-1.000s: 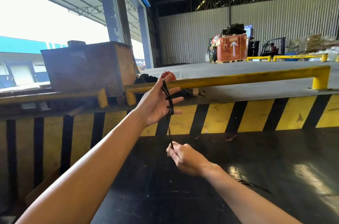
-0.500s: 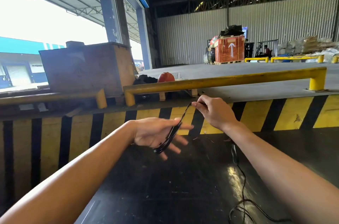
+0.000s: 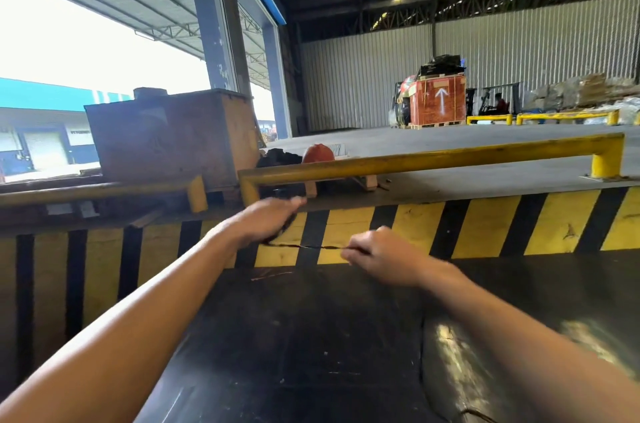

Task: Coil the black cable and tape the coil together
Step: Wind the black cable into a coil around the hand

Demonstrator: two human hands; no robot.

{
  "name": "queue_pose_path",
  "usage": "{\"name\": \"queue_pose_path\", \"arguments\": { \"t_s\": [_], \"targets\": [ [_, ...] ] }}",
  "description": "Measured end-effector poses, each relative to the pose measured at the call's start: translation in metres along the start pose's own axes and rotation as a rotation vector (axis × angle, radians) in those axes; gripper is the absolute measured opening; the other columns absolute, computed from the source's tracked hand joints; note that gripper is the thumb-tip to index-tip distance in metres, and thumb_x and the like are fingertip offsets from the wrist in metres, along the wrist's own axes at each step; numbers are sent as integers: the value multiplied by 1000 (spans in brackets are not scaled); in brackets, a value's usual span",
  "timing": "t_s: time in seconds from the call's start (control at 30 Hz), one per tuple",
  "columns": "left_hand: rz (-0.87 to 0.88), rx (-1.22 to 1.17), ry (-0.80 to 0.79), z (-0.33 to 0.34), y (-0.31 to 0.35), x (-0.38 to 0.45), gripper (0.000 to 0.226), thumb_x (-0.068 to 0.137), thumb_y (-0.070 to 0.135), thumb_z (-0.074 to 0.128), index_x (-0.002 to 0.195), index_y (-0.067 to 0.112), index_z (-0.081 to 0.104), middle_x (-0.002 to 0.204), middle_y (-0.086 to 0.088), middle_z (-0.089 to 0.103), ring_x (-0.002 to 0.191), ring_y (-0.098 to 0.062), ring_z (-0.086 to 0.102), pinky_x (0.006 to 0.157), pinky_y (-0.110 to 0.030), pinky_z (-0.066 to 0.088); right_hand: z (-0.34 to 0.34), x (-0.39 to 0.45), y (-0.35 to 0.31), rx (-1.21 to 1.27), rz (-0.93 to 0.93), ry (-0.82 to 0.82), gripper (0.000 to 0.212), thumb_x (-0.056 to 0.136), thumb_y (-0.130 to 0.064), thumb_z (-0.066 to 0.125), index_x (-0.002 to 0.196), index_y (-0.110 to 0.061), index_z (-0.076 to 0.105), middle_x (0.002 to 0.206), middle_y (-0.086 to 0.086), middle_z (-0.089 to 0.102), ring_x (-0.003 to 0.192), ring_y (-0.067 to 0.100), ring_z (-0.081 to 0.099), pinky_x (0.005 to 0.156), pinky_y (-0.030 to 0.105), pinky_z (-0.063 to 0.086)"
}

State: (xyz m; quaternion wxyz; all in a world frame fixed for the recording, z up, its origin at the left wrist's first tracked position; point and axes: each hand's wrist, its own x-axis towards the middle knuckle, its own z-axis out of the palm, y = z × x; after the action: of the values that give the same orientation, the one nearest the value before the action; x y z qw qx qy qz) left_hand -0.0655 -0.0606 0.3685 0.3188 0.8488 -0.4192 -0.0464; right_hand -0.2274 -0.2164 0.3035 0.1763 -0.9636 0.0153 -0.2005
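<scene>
Coiling stage. The left hand (image 3: 266, 220), palm down, grips loops of the black cable (image 3: 304, 246) beneath its palm; the right hand (image 3: 377, 258) pinches the free run, stretched nearly level between the two above the black platform (image 3: 311, 336). No tape is visible. Likely faults: excess tension pulling loops off the blurred left fingers, or slack tail snagging below, giving uneven turns.

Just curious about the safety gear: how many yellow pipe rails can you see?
4: near rail ahead of the hands, left rail, two far rails by the crate. More may be hidden.
</scene>
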Motion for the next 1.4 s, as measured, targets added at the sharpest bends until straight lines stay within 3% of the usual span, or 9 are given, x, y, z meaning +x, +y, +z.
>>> {"name": "queue_pose_path", "arguments": {
  "t_s": [0.13,0.37,0.5,0.8,0.97,1.07,1.13,1.27,1.4],
  "targets": [
    [-108,288,-454,27,-9,-9,50,92,62,29,114,33,63,110,-4,64,94,-19,62,84,-37,47,-35,14,11,-146,-50,95,28,88,-44,58,86,-18,68,76,-3,67,66,11,61,60,30,47],
    [91,-1023,-996,19,22,-23,51,97,49,26,142,32,42,134,-12,58,116,-33,60,96,-59,42,-25,12,19,203,27,212,43,91,-57,37,71,-26,60,63,-6,58,59,12,56,58,29,41],
    [208,-1299,-800,22,44,-16,49,96,47,33,139,28,46,138,-17,54,115,-38,60,98,-61,36,13,13,-2,413,11,206,29,98,-19,41,77,-17,62,65,-5,54,56,2,49,56,21,39],
    [155,-1468,92,-20,37,-3,44,99,48,27,134,31,48,138,-12,43,125,-32,49,80,-51,50,32,-12,18,385,-48,93,29,96,-30,50,83,-9,65,57,-10,48,49,0,45,51,14,33],
    [87,-514,338,-23,8,-7,44,100,46,26,129,28,55,99,-4,62,85,-17,58,71,-35,44,13,-22,34,316,-69,86,27,94,-37,52,79,-19,66,63,-3,58,55,7,51,53,21,41],
    [-29,-23,92,-7,-9,-12,44,98,48,32,116,24,63,115,-25,63,105,-42,59,87,-46,47,-22,-16,36,351,-54,336,29,92,-34,53,80,-13,67,56,-7,56,50,3,51,51,15,38],
    [-102,-22,-217,7,-8,-20,41,98,47,34,102,19,64,94,-16,61,85,-32,60,77,-37,43,-41,-6,34,314,-49,477,28,92,-32,54,80,-11,68,50,-10,53,48,3,50,50,12,35],
    [-62,-502,-832,23,11,-36,44,98,48,28,126,32,58,128,-3,60,119,-23,56,88,-47,51,-52,16,35,211,-8,656,33,93,-34,52,77,-9,66,55,-4,54,51,9,50,49,14,35],
    [221,-1095,-1017,18,46,-36,50,95,47,30,137,27,48,134,-10,57,119,-30,57,96,-56,43,-21,20,46,220,112,594,41,94,-41,47,72,-10,63,59,-2,59,55,15,55,54,28,42]
  ]
}}
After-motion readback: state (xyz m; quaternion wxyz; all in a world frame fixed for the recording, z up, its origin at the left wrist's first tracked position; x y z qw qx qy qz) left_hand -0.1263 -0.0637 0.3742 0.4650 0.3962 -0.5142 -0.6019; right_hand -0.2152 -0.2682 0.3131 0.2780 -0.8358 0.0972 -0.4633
